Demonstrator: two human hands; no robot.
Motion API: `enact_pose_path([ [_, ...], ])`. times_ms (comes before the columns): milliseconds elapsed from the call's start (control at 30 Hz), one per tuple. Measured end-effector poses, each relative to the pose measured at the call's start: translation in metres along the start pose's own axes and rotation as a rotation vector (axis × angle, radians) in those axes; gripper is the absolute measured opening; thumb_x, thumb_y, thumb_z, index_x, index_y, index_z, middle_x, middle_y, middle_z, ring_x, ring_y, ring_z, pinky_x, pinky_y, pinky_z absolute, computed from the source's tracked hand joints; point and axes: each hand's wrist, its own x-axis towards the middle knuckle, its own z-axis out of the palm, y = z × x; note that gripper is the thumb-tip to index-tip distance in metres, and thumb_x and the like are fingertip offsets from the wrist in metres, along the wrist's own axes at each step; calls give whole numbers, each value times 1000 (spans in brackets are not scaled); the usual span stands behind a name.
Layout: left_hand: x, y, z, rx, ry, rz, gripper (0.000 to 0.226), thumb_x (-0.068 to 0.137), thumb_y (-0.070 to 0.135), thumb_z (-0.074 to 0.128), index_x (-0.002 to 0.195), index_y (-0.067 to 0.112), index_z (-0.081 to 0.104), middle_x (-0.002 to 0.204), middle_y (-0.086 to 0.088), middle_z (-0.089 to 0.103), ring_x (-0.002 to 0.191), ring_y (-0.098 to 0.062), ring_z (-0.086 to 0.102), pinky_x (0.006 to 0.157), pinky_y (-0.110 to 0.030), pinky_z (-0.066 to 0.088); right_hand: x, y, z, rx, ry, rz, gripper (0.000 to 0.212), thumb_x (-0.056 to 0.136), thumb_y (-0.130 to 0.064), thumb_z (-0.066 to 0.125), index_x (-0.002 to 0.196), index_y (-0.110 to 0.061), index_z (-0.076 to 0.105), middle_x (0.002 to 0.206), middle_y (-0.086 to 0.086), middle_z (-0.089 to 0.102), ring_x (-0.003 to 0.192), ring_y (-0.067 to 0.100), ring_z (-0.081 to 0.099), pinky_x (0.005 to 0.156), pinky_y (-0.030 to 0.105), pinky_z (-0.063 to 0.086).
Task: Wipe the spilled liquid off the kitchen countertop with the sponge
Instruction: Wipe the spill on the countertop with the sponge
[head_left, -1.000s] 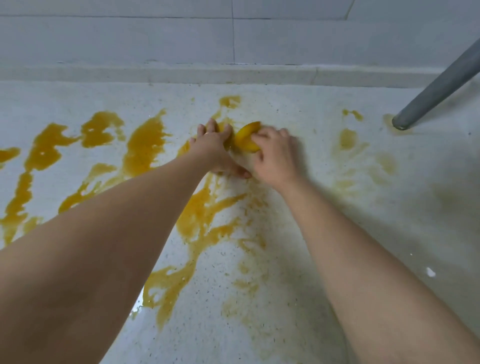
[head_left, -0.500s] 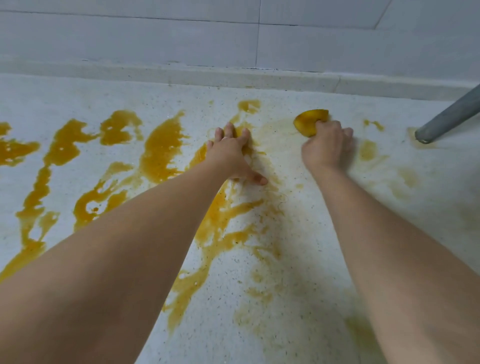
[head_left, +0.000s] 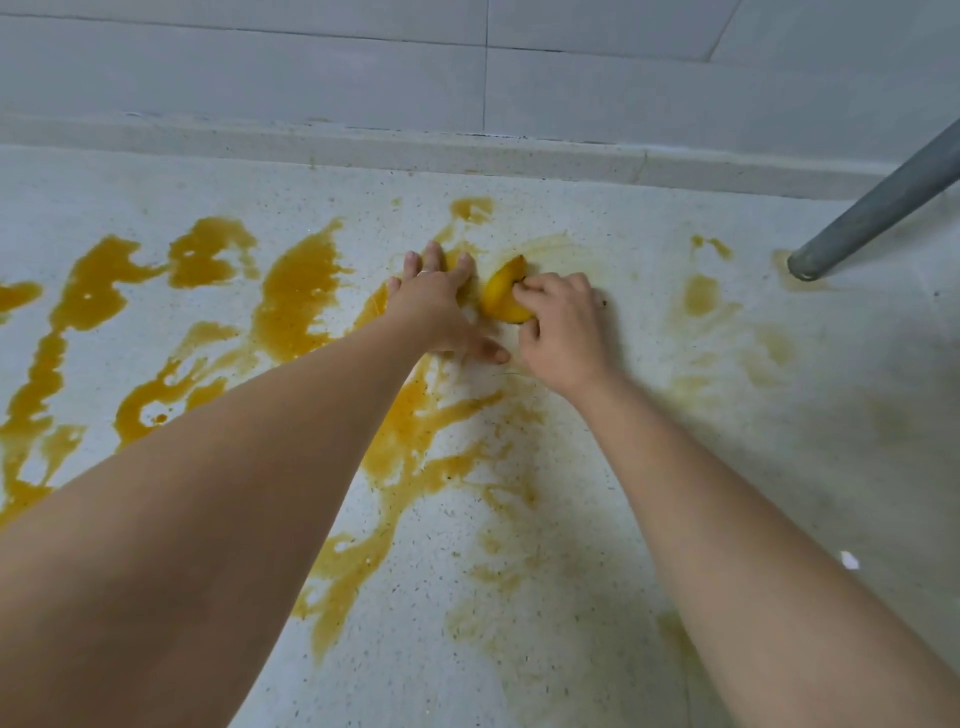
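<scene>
While I watch, right hand (head_left: 563, 332): fingers curled round the yellow sponge (head_left: 503, 291), mid-desk
Left hand (head_left: 435, 304): flat, fingers spread on the desk (head_left: 675, 519)
Done: right side, faint smears
Left: thick orange spill (head_left: 296, 306), left and centre

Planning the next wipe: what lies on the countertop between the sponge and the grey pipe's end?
In the head view, between the sponge and the grey pipe lie only thin, smeared yellow stains on the countertop; no objects.
</scene>
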Motion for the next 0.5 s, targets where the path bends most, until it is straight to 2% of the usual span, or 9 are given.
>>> enact_pose_path([
  [33,0,0,0,0,3,2,125,59,60,77,152,28,-1,158,-5,-17,144,-28,-17,117,-46,-3,3,6,-3,-20,7,-23,41,88,-8,43,126,-20,54,132,0,53,112,25,43,94,34,33],
  [100,0,-2,0,7,3,11,125,59,61,76,152,29,-1,158,-5,-17,145,-29,-17,117,-46,-2,12,30,-13,-85,65,184,35,88,-7,41,119,-16,55,125,6,57,107,28,46,89,37,36],
  [167,0,-3,1,5,1,6,125,58,62,76,151,29,-1,158,-5,-17,144,-29,-17,117,-46,-3,13,41,-15,-71,96,358,33,90,-11,41,120,-11,52,129,10,53,110,31,44,91,37,34],
  [300,2,-4,0,22,-3,24,121,60,62,75,152,27,4,158,-6,-14,145,-29,-13,117,-47,2,11,8,2,-5,24,156,45,93,-16,40,138,-13,39,142,4,40,123,27,34,101,33,24],
  [400,9,-16,-7,-33,66,54,98,71,57,71,149,25,21,159,-8,-1,146,-28,2,117,-45,18,30,7,-2,6,21,188,45,94,-11,39,139,-13,39,144,4,39,125,28,33,103,33,24],
  [500,25,-32,-22,-27,147,-19,79,91,46,54,152,21,10,159,-8,-5,147,-29,-1,118,-43,17,49,3,-3,8,-14,204,44,94,-11,39,137,-10,39,145,7,37,126,30,32,105,35,25],
])
